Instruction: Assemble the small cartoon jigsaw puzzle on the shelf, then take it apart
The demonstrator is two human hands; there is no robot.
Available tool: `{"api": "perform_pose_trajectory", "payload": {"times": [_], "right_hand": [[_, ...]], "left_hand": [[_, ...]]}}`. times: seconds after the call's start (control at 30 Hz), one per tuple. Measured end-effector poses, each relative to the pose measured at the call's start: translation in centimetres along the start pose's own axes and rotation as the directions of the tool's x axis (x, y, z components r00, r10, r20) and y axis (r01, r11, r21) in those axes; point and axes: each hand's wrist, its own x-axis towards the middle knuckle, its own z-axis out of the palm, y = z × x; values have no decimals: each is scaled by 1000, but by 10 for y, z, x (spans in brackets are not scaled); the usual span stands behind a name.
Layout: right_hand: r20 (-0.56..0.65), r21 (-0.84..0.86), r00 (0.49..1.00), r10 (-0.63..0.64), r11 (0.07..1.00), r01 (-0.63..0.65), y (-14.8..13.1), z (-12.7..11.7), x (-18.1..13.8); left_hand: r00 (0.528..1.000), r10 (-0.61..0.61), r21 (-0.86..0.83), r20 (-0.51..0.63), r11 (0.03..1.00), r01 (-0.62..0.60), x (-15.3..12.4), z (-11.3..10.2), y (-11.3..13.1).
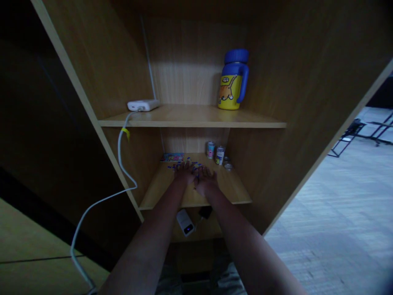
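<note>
Both my hands reach into the lower wooden shelf (193, 194), palms down and fingers spread. My left hand (184, 174) and my right hand (205, 180) lie close together, fingertips nearly meeting. Several small blue pieces (176, 166) are scattered around and among the fingertips, too small to identify. Neither hand clearly holds anything. Behind the fingers stand a small printed can (210, 150) and a small clear jar (220, 155), with a small round lid (227, 166) beside them. A colourful flat card (172, 157) lies at the back left.
A yellow bottle with a blue lid and handle (233, 80) and a white power bank (143, 105) sit on the upper shelf. A white cable (121, 151) hangs down the left side. Below my arms are a white power bank with a lit display (185, 223) and a black plug (205, 212).
</note>
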Motion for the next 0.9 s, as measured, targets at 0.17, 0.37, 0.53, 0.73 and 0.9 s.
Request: {"api": "perform_pose_trajectory", "payload": {"times": [0.17, 0.37, 0.53, 0.73, 0.9], "right_hand": [[13, -16, 996, 83, 996, -82, -2, 0, 16], [39, -56, 998, 45, 998, -43, -6, -2, 44], [64, -41, 998, -26, 999, 28, -10, -2, 66], [99, -21, 980, -173, 984, 175, -8, 0, 79], [52, 11, 947, -316, 949, 316, -2, 2, 79]], "left_hand": [[992, -118, 13, 39, 993, 117, -28, -1, -10], [984, -172, 31, 43, 985, 171, -75, -9, -22], [987, -158, 41, 30, 987, 157, -94, -8, -22], [993, -117, 36, 24, 993, 116, -83, -6, -22], [994, -112, 12, -10, 994, 112, -55, -5, -25]]}}
